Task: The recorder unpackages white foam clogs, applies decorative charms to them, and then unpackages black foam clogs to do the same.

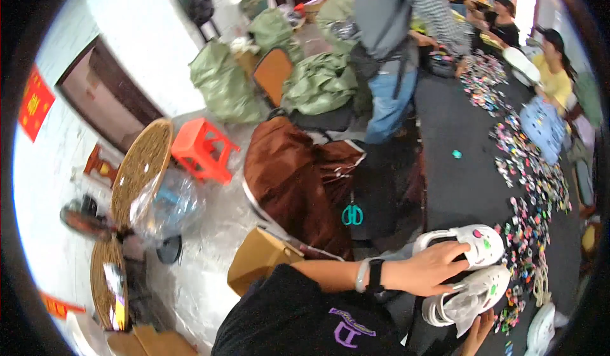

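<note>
Fingers of the left hand (422, 274) spread apart over the far white clog (484, 245), thumb lying toward the near white clog (478, 292). Fingers of the right hand (481, 332) against the side of that near clog, partly cut off by the frame; impossible to tell whether clamped on it. Both clogs side by side at the left edge of the dark table (454, 194), toes toward its right edge, coloured charms on their uppers. Beyond the toes, a long band of loose charms (524, 229) stretching toward the far end. Between band and left edge, a small turquoise piece (457, 154). Off the left edge, turquoise scissors handles (352, 215) beside brown cloth (279, 165); farther out, a red stool (202, 149).
</note>
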A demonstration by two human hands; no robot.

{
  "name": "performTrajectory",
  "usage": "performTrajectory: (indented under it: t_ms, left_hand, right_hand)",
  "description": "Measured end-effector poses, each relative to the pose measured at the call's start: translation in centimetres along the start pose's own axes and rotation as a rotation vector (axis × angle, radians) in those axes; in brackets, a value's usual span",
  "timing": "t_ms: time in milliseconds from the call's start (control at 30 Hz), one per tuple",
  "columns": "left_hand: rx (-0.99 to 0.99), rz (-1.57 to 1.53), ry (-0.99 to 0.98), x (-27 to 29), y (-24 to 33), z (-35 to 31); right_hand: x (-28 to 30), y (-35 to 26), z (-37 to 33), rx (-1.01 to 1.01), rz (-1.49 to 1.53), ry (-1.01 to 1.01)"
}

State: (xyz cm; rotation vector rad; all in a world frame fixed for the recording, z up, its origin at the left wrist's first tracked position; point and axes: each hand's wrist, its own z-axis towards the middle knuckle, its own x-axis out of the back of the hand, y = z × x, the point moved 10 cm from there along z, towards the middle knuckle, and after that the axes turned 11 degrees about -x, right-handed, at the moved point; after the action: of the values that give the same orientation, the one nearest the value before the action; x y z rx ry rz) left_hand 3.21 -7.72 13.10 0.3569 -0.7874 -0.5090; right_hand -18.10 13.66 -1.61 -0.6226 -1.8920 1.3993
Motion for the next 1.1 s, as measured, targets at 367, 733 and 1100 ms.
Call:
performTrajectory:
  t_ms: [367,733,1100]
  left_hand:
    - [0.139,0.129,0.043,0.2,-1.8,-1.4]
    - [0.145,0.013,-0.509,-4.9,-2.5,1.6]
    - [0.013,-0.024,-0.289,-6.0,-2.4,1.2]
  right_hand:
    - [-0.5,-2.3,-1.0,-0.106,0.114,0.076]
    - [-0.3,-2.8,-2.6,-0.109,0.0,0.066]
    - [-0.2,-3.0,-1.7,-0.067,0.019,0.031]
